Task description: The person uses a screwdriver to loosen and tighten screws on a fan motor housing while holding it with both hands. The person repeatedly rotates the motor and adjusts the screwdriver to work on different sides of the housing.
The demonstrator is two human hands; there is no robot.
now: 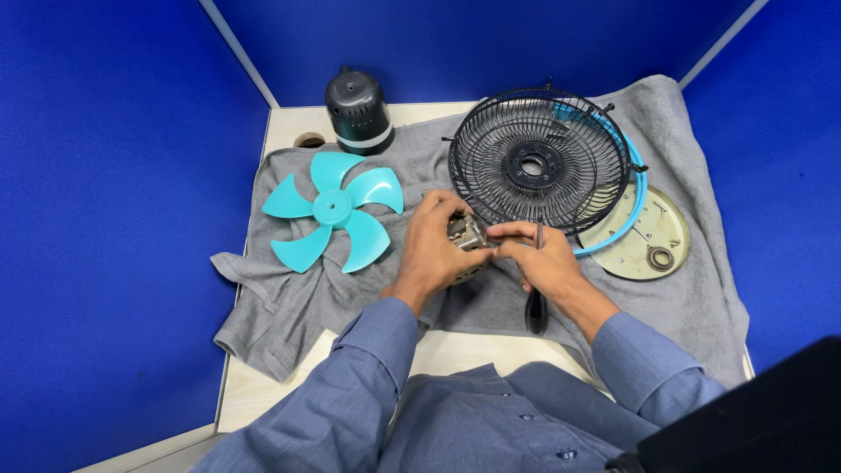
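In the middle of the frame, my left hand [431,247] was wrapped around the small metal motor [467,235]. My right hand [541,261] pinched its edge and also held a screwdriver [536,302]. The motor looked hard, heavy and a bit slippery, so I thought gripping its sides was best.

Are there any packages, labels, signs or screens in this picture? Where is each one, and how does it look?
None can be seen: no package, label, sign or screen. On the grey towel lie only fan parts, and both hands, left hand and right hand, hold a small metal motor part.
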